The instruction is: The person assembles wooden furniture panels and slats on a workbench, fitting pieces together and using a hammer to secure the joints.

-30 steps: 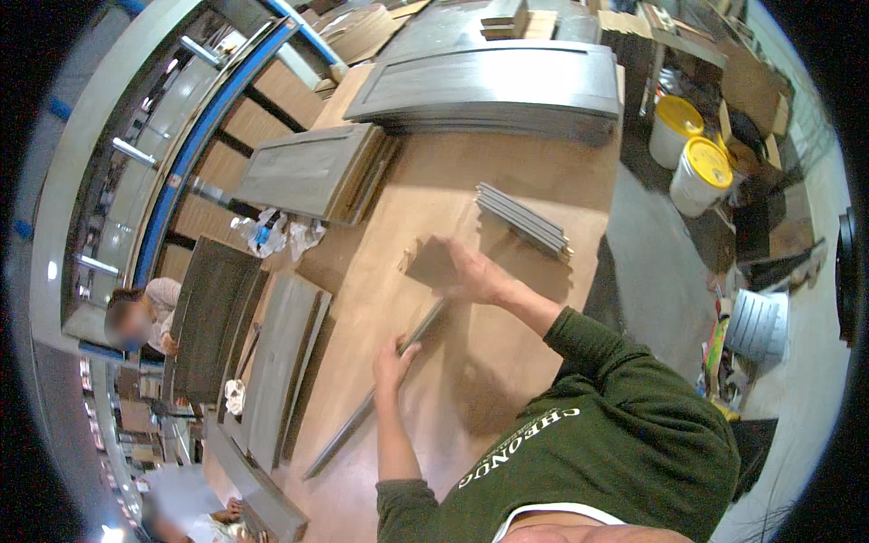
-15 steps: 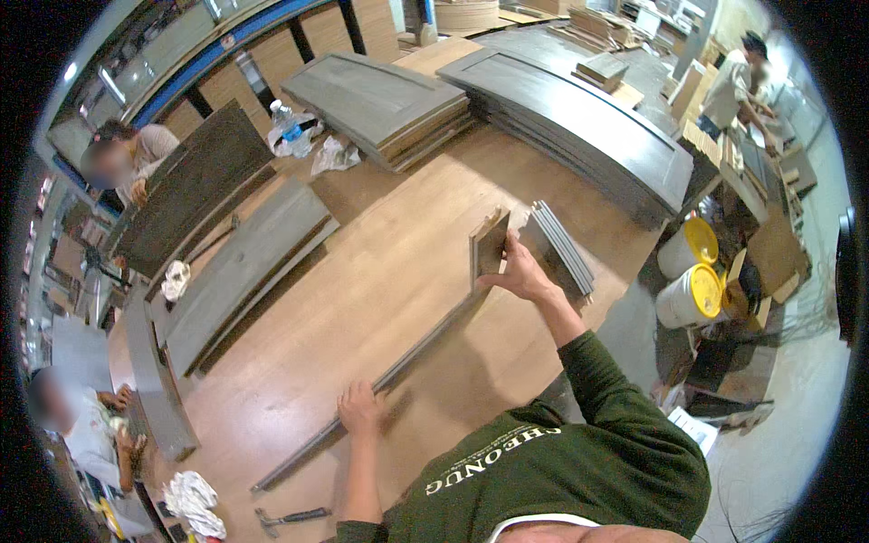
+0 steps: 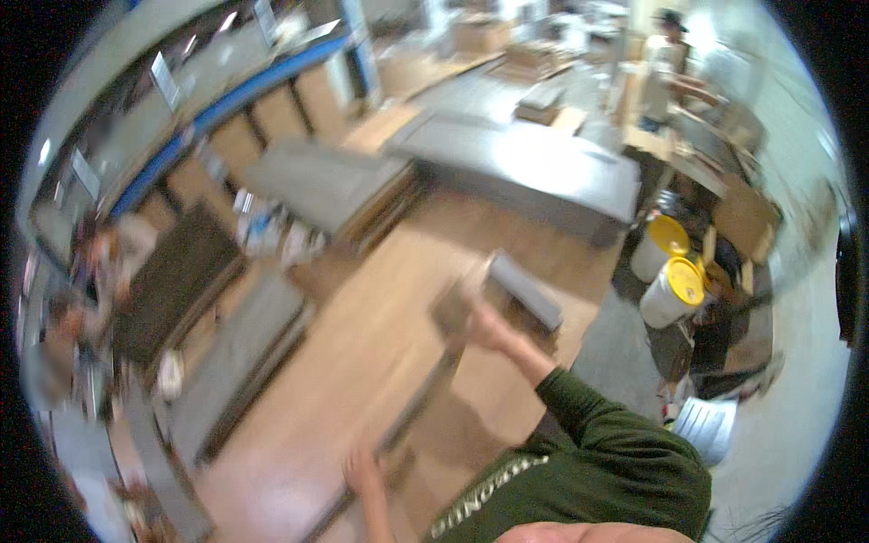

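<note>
The picture is smeared by motion. My right hand [image 3: 489, 328] grips a short grey board [image 3: 450, 308], which stands up at the far end of a long narrow grey strip [image 3: 421, 403]. That strip runs slantwise over the wooden tabletop [image 3: 348, 330] toward me. Farther down its length, my left hand [image 3: 365, 471] is closed over it, its fingers blurred. Just right of my right hand lies a small stack of grey strips [image 3: 525, 290].
Stacked grey panels [image 3: 525, 167] and another panel pile [image 3: 330, 185] stand at the far side. A long grey panel [image 3: 240, 362] lies at left, near blurred co-workers. White buckets with yellow lids [image 3: 674, 294] stand on the floor at right.
The whole view has swung, shifting most of the scene left and the near part of the table downward. Both hands keep their places on the board and strip. The hammer has left view.
</note>
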Demonstrator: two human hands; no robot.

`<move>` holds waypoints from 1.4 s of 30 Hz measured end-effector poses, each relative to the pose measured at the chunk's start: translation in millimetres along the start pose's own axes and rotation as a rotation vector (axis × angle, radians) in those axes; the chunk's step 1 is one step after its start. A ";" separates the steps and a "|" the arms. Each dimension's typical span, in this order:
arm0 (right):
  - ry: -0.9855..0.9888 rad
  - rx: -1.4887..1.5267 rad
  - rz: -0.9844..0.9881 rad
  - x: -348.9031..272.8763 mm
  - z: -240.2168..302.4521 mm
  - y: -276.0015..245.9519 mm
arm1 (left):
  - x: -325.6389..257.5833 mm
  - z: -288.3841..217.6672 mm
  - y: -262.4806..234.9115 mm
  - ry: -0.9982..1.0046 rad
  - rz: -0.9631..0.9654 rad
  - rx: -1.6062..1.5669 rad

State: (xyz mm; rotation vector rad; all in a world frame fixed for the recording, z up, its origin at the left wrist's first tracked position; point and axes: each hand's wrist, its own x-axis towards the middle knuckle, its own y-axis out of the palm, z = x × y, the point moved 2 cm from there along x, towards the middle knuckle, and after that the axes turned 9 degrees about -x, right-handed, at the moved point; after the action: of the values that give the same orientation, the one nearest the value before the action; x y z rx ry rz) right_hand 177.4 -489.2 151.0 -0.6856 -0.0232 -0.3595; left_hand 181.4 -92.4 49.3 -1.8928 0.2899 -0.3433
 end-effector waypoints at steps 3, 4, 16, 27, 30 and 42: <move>0.005 -0.031 0.151 -14.6 52.8 -2.5 | 8.9 -5.3 -11.1 -0.096 0.373 -0.351; -0.019 -0.015 0.231 -18.2 86.2 0.2 | 40.4 14.3 -17.6 -0.081 0.403 -0.437; -0.195 0.167 -0.196 -82.6 -12.6 68.5 | 107.8 -135.0 -130.9 0.246 -0.349 -1.263; -0.097 0.109 -0.201 -92.0 16.6 47.0 | 74.7 -153.4 -53.4 0.344 -0.228 -0.855; -0.060 0.149 -0.122 -92.7 17.4 69.7 | 89.1 -149.6 -64.3 0.493 -0.265 -0.677; -0.060 0.170 -0.180 -86.4 13.5 71.7 | 115.7 -117.8 -146.1 0.311 -0.374 -1.231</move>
State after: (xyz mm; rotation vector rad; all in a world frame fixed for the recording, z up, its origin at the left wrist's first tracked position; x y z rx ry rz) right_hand 121.5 -402.2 105.4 -0.5266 -0.1713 -0.5038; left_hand 249.6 -187.8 236.1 -3.1218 0.3988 -0.8433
